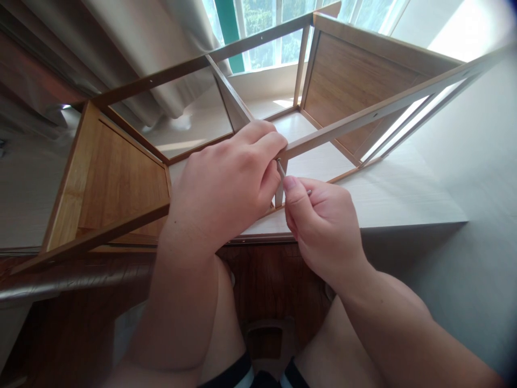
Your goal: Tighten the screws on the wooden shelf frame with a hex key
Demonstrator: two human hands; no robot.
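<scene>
My left hand (230,183) is closed over the front top rail of a wooden frame (343,131), where an upright divider meets it. Its fingers wrap the rail and hide that part of the joint. Close beside it, my right hand (323,215) pinches a thin metal Allen key (281,169) between thumb and curled fingers. One end of the key reaches up to a small screw or bolt at the rail joint. A short metal end pokes out past the thumb. Most of the key lies hidden in the fist.
Solid wooden panels close the frame's left end (121,183) and right end (359,81). It stands on a white ledge (407,199) by a window (262,27). Grey curtains (141,43) hang at the left; a pale wall (484,161) rises at the right.
</scene>
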